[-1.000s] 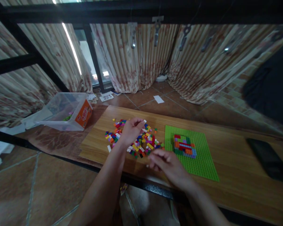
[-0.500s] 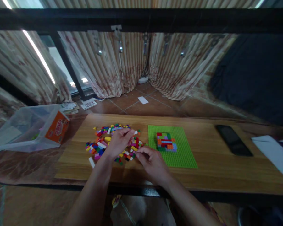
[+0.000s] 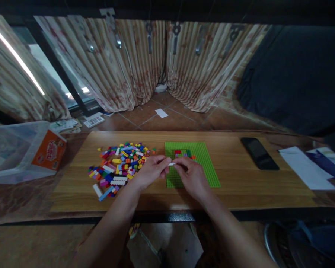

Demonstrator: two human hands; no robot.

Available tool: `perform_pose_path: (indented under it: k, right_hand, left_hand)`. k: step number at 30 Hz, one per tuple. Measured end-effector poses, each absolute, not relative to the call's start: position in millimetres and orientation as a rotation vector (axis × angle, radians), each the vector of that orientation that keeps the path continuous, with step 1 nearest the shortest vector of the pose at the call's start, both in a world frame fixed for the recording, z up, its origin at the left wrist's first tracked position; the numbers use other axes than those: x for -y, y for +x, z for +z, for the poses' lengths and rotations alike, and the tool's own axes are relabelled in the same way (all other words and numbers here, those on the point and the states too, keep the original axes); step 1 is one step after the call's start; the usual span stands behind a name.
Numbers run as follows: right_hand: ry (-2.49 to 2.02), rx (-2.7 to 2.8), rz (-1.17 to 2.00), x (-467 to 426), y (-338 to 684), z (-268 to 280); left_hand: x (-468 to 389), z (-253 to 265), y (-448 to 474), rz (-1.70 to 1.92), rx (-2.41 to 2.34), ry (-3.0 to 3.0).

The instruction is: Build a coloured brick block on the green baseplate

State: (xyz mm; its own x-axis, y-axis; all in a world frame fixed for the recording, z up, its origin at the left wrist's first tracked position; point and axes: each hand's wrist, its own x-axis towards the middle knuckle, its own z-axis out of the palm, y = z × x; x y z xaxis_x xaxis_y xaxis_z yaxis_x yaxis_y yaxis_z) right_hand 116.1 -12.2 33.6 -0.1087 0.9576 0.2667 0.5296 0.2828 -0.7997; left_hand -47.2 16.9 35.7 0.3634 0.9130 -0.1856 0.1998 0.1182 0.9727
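Observation:
Between my fingertips is a small white toy brick (image 3: 171, 164), above the left part of a green baseplate (image 3: 209, 167). My left hand (image 3: 152, 171) pinches the brick from the left. From the right, my right hand (image 3: 194, 175) closes thumb and finger on its other end. A block of joined coloured bricks (image 3: 181, 153) stands on the baseplate; my hands hide its nearer part. Left of my left hand spreads a pile of loose bricks (image 3: 125, 163) in many colours and lengths.
A clear plastic bin (image 3: 13, 149) with an orange label stands at the far left. To the right lie a black phone (image 3: 259, 153) and white paper (image 3: 304, 167). The wooden board (image 3: 234, 193) carries bricks, baseplate and phone. Curtains (image 3: 139, 67) hang behind.
Both hands have left the loose bricks and come together over the baseplate's left part, with the white brick between them. More of the pile shows. The camera view has shifted too.

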Motion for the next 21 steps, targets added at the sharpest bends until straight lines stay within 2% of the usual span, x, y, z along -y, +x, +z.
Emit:
perform_pose_path:
  k: [7,21]
  right_hand:
    - [-1.544,1.775,0.556,0.7,163.4,17.9]
    - [-1.635,1.779,0.411,-9.3,155.9,7.5]
  left_hand:
    - [-19.5,13.4,-34.6,0.805,-1.211,1.453]
    - [-15.2,11.8,-9.8,0.738,-1.454,1.810]
